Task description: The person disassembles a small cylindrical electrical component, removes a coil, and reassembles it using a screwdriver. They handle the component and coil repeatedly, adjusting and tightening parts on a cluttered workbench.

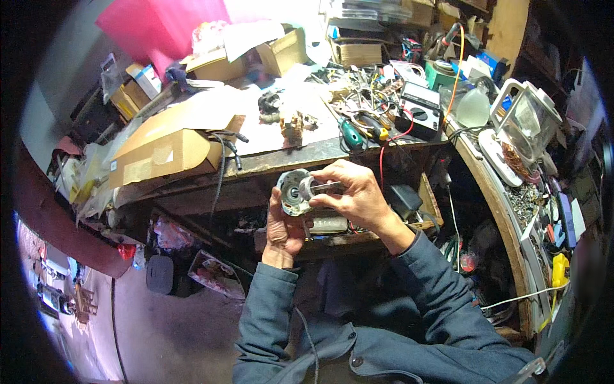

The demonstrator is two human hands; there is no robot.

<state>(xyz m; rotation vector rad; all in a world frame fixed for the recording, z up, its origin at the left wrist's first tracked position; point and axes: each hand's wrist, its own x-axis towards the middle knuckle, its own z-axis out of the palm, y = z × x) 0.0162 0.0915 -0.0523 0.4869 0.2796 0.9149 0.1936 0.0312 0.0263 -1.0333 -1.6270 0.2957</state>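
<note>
Over on the left, a flattened-looking brown cardboard box (166, 150) lies on the bench (275, 159), and right beside it a black cable (231, 151) droops over the front edge. Next along, a dark machine part (270, 102) sits in the glare, with a coppery-brown component (292, 131) just nearer the edge.

Now to the middle, and here's the action: the left hand (283, 233) cups a round metal housing (288, 203), fingers wrapped about its side and underside, its hollow face up, held in the air in front of the bench. Straight in from the right comes the right hand (358, 192), thumb and fingers pinching a grey metal shaft piece (307, 188) at the housing's mouth; whether the two touch, I can't tell. A thin rod juts rightward between those fingers.

Further right, a green-handled screwdriver (351, 136) lies near a jumble of pliers (371, 120), then comes an analogue multimeter (419, 112) with a red test lead (382, 160) hanging down. At the far right, a white-framed transparent case (527, 121) stands tilted, and a yellow object (560, 270) sits lower down.
</note>
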